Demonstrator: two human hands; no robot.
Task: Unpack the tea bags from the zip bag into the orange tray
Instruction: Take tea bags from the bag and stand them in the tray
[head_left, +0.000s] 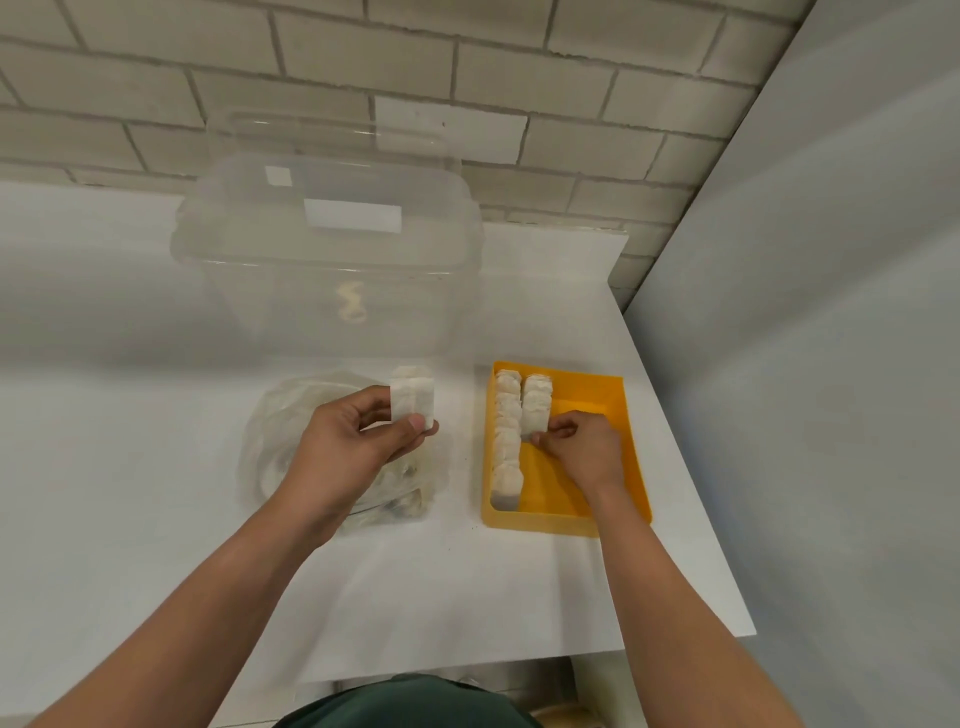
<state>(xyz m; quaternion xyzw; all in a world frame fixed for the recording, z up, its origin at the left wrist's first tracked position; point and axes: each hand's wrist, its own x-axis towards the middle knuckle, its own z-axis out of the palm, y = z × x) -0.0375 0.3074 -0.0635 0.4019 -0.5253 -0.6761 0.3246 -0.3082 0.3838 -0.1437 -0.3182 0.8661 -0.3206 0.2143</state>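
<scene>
The orange tray (602, 400) sits on the white table at centre right. Inside it, a long row of white tea bags (507, 431) stands along its left wall, with a shorter second row (536, 405) beside it. My right hand (584, 447) is inside the tray, and its curled fingers pinch the near end of that second row. A small stack of tea bags (412, 397) is held up by my left hand (358, 436) between thumb and fingers, above the clear zip bag (291, 415). The zip bag lies crumpled on the table left of the tray.
A large clear plastic storage bin (332, 249) with its lid stands behind the zip bag, against the brick wall. The table's right edge (691, 467) runs close past the tray, beside a grey wall. The table's near edge is just in front of my body.
</scene>
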